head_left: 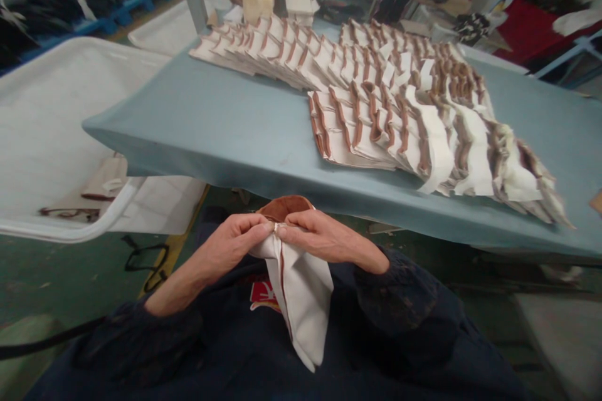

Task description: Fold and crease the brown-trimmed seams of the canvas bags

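Note:
A white fabric bag-like piece (310,294) with a brown lining or band (285,205) hangs from my two hands, close to my body and below the table edge. My left hand (242,237) pinches its upper edge between thumb and fingers. Directly beside it, my right hand (324,235) pinches the same edge, the thumbs almost touching. A brown seam runs down the cloth under my fingertips. Whatever small detail lies between the thumbs is too small to make out.
Overlapping rows of white and brown cloth pieces (367,119) cover much of the blue-covered table (188,113). At the left stands a white plastic tub (108,219) with a few pieces inside. Blue pallets (126,10) with heaped goods stand behind it.

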`<state>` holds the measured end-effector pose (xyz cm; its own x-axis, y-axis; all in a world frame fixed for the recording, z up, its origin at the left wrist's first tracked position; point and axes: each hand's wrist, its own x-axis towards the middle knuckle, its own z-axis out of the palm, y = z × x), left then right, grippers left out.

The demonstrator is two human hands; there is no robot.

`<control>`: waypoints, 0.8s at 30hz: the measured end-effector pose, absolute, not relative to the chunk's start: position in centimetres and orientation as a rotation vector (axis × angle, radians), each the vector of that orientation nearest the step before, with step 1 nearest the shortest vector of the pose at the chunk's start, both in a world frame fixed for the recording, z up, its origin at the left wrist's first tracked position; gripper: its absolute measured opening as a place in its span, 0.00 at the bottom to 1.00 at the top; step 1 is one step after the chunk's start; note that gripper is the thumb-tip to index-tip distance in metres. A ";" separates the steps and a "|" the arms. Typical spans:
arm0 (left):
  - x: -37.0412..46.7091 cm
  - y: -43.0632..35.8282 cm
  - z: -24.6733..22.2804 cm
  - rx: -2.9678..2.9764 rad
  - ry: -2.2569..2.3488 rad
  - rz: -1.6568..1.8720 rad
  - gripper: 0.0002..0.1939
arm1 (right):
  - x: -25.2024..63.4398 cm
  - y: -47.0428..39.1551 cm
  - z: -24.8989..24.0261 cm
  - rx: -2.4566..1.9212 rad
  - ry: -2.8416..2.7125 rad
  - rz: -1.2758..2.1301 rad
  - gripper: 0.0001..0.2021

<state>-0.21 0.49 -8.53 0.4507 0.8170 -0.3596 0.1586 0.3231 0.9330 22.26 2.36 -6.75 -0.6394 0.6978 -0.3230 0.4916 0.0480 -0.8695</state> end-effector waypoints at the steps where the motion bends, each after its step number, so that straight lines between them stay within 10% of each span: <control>1: -0.2 0.5 -8.6 1.191 1.045 0.551 0.25 | 22.3 2.4 -6.8 -1.230 -2.124 1.648 0.23; 24: -0.3 -0.8 -5.9 1.431 1.054 0.562 0.22 | 22.8 1.1 -4.8 -1.190 -2.045 1.712 0.23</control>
